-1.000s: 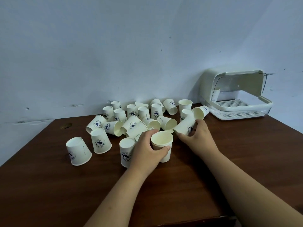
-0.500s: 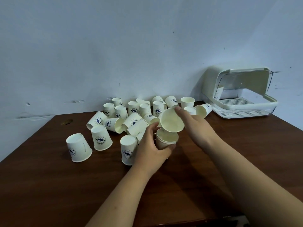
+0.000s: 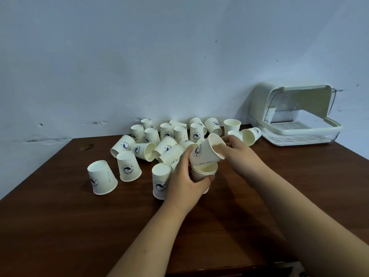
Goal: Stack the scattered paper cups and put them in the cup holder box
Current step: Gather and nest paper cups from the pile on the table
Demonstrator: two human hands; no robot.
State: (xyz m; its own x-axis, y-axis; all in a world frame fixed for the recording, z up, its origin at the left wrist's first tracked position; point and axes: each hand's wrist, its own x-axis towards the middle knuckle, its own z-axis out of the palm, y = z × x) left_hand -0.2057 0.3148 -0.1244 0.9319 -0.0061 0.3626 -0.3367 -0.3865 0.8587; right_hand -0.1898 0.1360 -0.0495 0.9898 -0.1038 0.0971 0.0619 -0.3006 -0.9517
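Observation:
My left hand (image 3: 186, 181) grips an upright white paper cup (image 3: 204, 172) on the brown table (image 3: 60, 226). My right hand (image 3: 238, 151) holds a second cup (image 3: 206, 153) tilted just above it, fingers inside its rim, its base pointing down at the lower cup's mouth. Several more white cups with blue logos (image 3: 165, 144) lie scattered behind, some upside down, some on their sides. The white cup holder box (image 3: 295, 114) stands at the back right with its lid raised; a cup stack (image 3: 270, 113) stands inside at its left.
Three upside-down cups (image 3: 101, 177) (image 3: 128, 166) (image 3: 160, 181) stand left of my left hand. A pale wall runs close behind the table. The table's front edge is near the bottom of the view.
My right hand picked a cup from the pile, brought it over the cup in my left hand, and has turned its base down toward that cup's mouth.

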